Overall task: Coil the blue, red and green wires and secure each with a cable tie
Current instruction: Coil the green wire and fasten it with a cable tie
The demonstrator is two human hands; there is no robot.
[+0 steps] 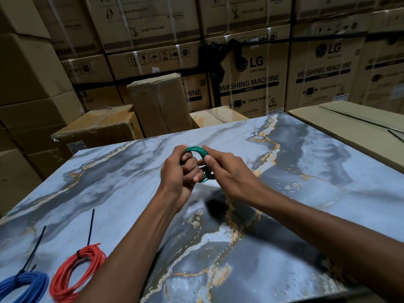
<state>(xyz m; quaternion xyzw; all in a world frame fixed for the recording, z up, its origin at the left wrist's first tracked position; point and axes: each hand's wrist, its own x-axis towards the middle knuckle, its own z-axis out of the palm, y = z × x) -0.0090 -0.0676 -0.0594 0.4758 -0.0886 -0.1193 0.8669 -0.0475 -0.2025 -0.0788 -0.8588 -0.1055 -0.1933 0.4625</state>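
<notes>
Head view: both hands hold the green wire coil (197, 162) in the air above the middle of the marble-patterned counter (306, 171). The left hand (178, 173) grips the coil's left side with its fingers curled through the loop. The right hand (225, 169) pinches the coil's right side between thumb and fingers. The coil stands roughly upright between the two hands, clear of the counter top.

Well to the left of the green coil and nearer the person, the red wire coil (76, 274) lies flat on the counter, bound by a black cable tie (90, 228) whose tail points away from the person. Just left of the red coil lies the blue wire coil (32, 285), partly cut off by the picture edge, with its own black cable tie (32, 250). Beyond the counter's far edge stand stacked cardboard boxes (251, 84) printed "LG" and "WASHING MACHINE".
</notes>
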